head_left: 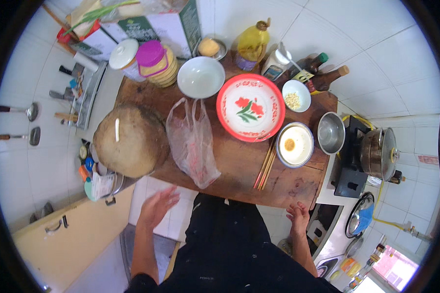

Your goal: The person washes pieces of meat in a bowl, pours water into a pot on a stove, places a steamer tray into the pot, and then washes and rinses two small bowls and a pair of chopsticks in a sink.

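Observation:
My left hand (158, 207) is held off the wooden table's front edge, fingers apart, holding nothing. Near the table's front right corner is my right hand (298, 217), also bare, its fingers loosely bent. Between them on the table lies a clear plastic bag (193, 146) with something reddish in it. A round wooden chopping block (135, 146) with a white strip (117, 129) on top is at the left. Behind the bag's right side stands a red-rimmed enamel basin (250, 107) with a flower pattern. Chopsticks (265, 166) lie beside a bowl (295, 145) with a brown substance in it.
A white bowl (201, 77), a bowl of chopped pale pieces (297, 96) and a metal bowl (331, 133) stand farther back. Along the wall are jars, an oil bottle (252, 45) and dark sauce bottles (326, 78). A lidded pot (377, 154) sits on the stove at right.

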The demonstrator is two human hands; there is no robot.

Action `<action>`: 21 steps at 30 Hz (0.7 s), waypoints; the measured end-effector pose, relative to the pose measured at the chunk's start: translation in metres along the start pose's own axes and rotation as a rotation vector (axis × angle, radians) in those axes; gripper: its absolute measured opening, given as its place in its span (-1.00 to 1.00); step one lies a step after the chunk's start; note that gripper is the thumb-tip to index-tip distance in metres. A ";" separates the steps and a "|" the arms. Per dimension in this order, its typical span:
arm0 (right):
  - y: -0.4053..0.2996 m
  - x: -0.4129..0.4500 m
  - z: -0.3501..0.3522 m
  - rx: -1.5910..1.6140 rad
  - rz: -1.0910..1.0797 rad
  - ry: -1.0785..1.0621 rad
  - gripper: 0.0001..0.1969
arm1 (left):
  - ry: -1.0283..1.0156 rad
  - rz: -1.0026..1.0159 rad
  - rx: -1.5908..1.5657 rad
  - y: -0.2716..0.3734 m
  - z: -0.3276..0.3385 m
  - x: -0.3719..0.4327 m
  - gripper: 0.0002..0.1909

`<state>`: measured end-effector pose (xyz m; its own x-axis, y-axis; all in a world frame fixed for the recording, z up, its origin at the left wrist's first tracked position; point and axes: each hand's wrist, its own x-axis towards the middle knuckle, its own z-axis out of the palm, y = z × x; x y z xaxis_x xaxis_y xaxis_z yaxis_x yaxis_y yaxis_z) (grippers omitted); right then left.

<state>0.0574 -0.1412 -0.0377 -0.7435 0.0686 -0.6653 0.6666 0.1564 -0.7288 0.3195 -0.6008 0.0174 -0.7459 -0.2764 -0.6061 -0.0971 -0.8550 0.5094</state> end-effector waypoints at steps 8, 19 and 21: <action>0.015 -0.020 -0.021 0.055 -0.026 0.082 -0.60 | -0.308 0.128 -0.048 0.037 0.078 0.071 -0.47; 0.052 -0.059 -0.023 0.156 0.016 0.208 -0.60 | -0.156 0.014 -0.008 0.019 0.072 0.104 -0.69; 0.050 -0.064 -0.017 0.147 0.036 0.189 -0.60 | -0.061 0.041 0.360 0.015 0.073 0.104 -0.80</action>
<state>0.1377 -0.1209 -0.0288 -0.7064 0.2573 -0.6594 0.6835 0.0062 -0.7299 0.1926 -0.6101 0.0070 -0.7911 -0.2710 -0.5484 -0.2838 -0.6316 0.7215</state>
